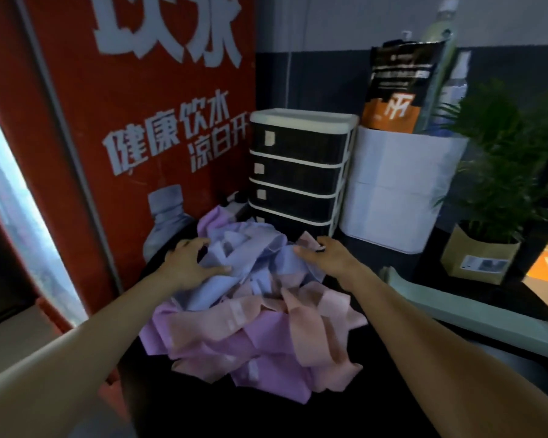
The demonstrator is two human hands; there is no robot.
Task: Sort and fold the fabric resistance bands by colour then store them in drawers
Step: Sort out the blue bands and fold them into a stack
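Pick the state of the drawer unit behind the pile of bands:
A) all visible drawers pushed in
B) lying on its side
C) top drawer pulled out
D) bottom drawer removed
A: the drawer unit stands upright and every visible drawer front sits flush in the white frame.

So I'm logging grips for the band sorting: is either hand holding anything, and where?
Neither hand clearly holds anything. The left hand and right hand rest with spread fingers on the blue bands atop the pile.

The pile of bands (250,305) lies on the counter (266,412) just before the drawer unit (298,169). Right of the drawer unit stands a bin (399,191); further right, a potted plant (500,184).
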